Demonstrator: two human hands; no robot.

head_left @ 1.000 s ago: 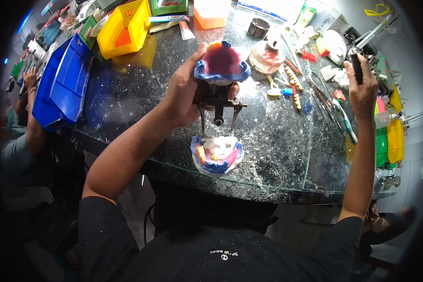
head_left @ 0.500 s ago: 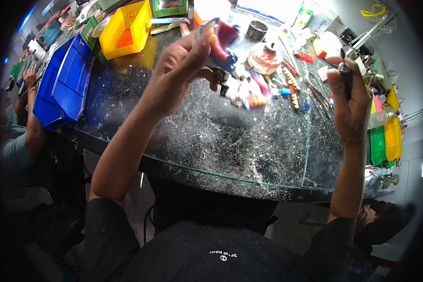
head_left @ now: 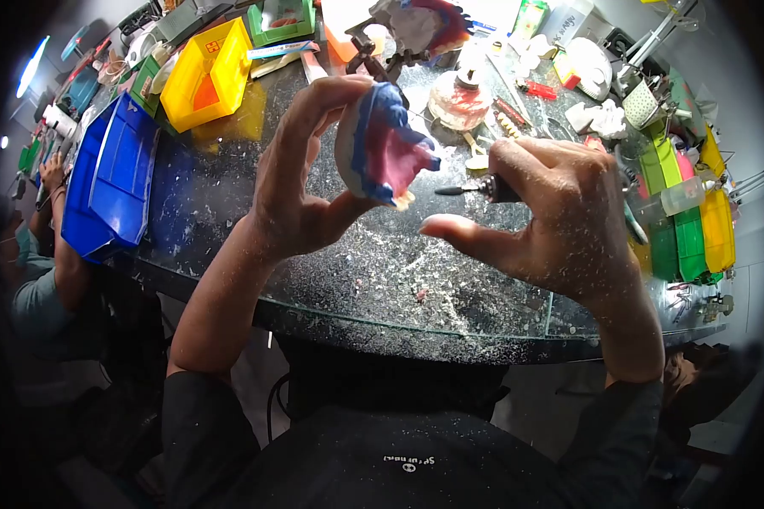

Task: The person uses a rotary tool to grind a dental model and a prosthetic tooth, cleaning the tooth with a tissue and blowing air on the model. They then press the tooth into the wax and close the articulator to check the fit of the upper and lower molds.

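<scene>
My left hand (head_left: 284, 191) grips a dental cast (head_left: 390, 157) with pink and blue material over it, thumb below and fingers over its top. A dark hinged articulator (head_left: 367, 58) joins it to a second cast (head_left: 416, 27), swung open above and partly cut off by the top edge of view. In my right hand (head_left: 560, 208) is a dark rotary handpiece (head_left: 504, 188), its pointed bur (head_left: 457, 191) aimed left at the first cast. A small gap shows between bur tip and cast. My right thumb is stretched out below the tool.
Pale dust and shavings cover the dark bench (head_left: 382, 271). A blue bin (head_left: 110, 187) and a yellow bin (head_left: 204, 76) stand left. Behind my hands sits a glass burner-like jar (head_left: 460, 100) among tools. Green and yellow bins (head_left: 696, 233) line the right; a co-worker's arm (head_left: 64, 220) is far left.
My left hand has turned the casts, bringing one lower and swinging the other up and back. My right hand has moved left and down, bringing the handpiece close to the cast.
</scene>
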